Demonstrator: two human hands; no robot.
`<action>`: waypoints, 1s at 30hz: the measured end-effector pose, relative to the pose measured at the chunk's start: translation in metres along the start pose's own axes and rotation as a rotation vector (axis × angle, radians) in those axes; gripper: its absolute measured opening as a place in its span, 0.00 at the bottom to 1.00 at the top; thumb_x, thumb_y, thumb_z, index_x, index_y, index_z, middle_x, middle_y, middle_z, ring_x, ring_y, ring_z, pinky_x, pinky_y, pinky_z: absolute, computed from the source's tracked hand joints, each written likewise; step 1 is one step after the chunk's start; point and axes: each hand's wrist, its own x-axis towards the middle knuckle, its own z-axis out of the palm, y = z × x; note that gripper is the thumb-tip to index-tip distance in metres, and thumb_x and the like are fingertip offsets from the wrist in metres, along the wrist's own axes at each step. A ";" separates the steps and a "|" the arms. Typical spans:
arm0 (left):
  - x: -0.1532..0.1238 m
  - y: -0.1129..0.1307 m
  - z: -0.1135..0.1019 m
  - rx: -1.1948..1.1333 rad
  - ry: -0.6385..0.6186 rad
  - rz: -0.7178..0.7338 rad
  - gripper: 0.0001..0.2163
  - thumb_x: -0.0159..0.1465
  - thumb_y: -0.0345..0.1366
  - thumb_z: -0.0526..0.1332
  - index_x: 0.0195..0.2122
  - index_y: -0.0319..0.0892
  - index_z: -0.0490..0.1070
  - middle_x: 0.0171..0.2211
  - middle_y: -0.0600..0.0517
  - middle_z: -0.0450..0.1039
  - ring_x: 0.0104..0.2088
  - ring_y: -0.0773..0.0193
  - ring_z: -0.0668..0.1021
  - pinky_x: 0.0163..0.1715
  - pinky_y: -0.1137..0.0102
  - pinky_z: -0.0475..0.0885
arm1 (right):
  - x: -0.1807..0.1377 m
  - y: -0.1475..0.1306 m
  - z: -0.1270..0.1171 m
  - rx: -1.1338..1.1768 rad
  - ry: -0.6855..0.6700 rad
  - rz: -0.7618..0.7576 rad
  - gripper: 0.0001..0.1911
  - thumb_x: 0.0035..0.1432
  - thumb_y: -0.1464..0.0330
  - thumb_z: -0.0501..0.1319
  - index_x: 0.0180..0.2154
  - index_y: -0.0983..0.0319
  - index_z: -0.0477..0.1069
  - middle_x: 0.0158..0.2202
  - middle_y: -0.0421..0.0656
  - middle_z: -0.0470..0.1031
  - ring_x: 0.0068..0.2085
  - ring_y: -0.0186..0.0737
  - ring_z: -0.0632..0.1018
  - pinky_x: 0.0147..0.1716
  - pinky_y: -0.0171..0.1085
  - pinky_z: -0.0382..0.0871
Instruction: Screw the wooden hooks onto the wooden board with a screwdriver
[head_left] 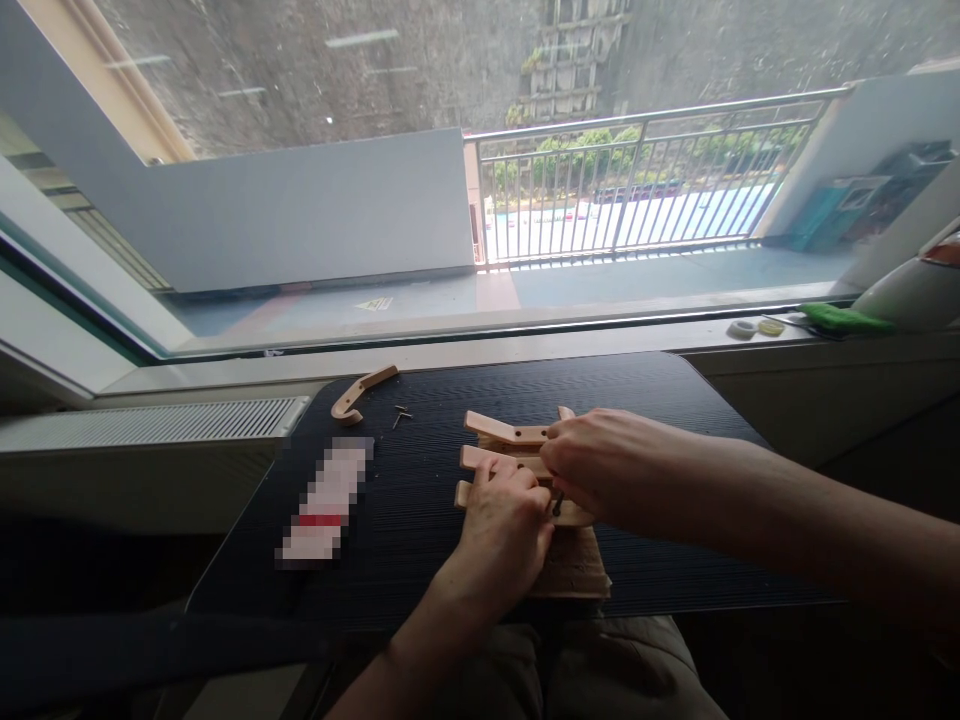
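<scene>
Several pale wooden hooks [491, 428] with dark screw holes lie side by side across a rough wooden board [574, 565] on the black table. My left hand [506, 515] is closed over the nearer hooks, its curled fingers pressing them on the board. My right hand [600, 455] makes a fist just above the hooks' right ends. A short dark metal tool [557, 503] shows under it, between the two hands; its grip is hidden in the fist, so its exact kind is unclear. Both hands nearly touch.
A loose wooden hook [364, 393] and several screws [403, 413] lie at the table's far left. A blurred-out pink and white item [326, 505] is left of the hands. Tape rolls [742, 328] and a green cloth [847, 319] rest on the windowsill beyond the black table [420, 570].
</scene>
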 end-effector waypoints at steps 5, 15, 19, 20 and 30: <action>-0.002 0.001 -0.001 -0.002 0.006 0.005 0.04 0.59 0.34 0.61 0.32 0.42 0.74 0.37 0.49 0.75 0.46 0.53 0.71 0.52 0.57 0.59 | 0.000 -0.005 0.002 0.015 0.002 -0.017 0.08 0.55 0.78 0.59 0.27 0.63 0.71 0.28 0.41 0.75 0.29 0.36 0.74 0.31 0.36 0.59; -0.002 -0.001 0.002 0.022 0.019 0.015 0.06 0.61 0.35 0.58 0.34 0.41 0.75 0.39 0.47 0.75 0.47 0.53 0.71 0.52 0.56 0.59 | -0.005 -0.003 0.010 -0.027 0.102 -0.016 0.07 0.54 0.79 0.59 0.28 0.64 0.73 0.29 0.44 0.75 0.32 0.38 0.76 0.33 0.34 0.64; -0.003 0.000 0.002 0.011 0.015 0.013 0.05 0.61 0.34 0.59 0.34 0.42 0.74 0.39 0.48 0.75 0.48 0.53 0.71 0.53 0.56 0.59 | -0.003 -0.007 0.006 -0.035 0.098 -0.002 0.06 0.56 0.78 0.59 0.29 0.65 0.73 0.29 0.45 0.75 0.33 0.38 0.77 0.36 0.34 0.65; -0.003 0.000 0.002 0.007 0.014 0.010 0.05 0.60 0.34 0.60 0.35 0.42 0.74 0.39 0.48 0.75 0.48 0.52 0.71 0.53 0.56 0.59 | -0.002 -0.008 0.005 -0.036 0.091 0.004 0.06 0.55 0.78 0.59 0.30 0.65 0.73 0.29 0.45 0.76 0.33 0.38 0.77 0.37 0.34 0.65; 0.000 0.007 -0.003 -0.124 0.056 -0.026 0.03 0.58 0.32 0.61 0.30 0.43 0.73 0.38 0.50 0.75 0.46 0.54 0.71 0.50 0.58 0.59 | 0.001 -0.007 0.006 -0.008 0.046 0.015 0.08 0.54 0.80 0.59 0.26 0.65 0.72 0.28 0.43 0.75 0.29 0.35 0.75 0.30 0.34 0.61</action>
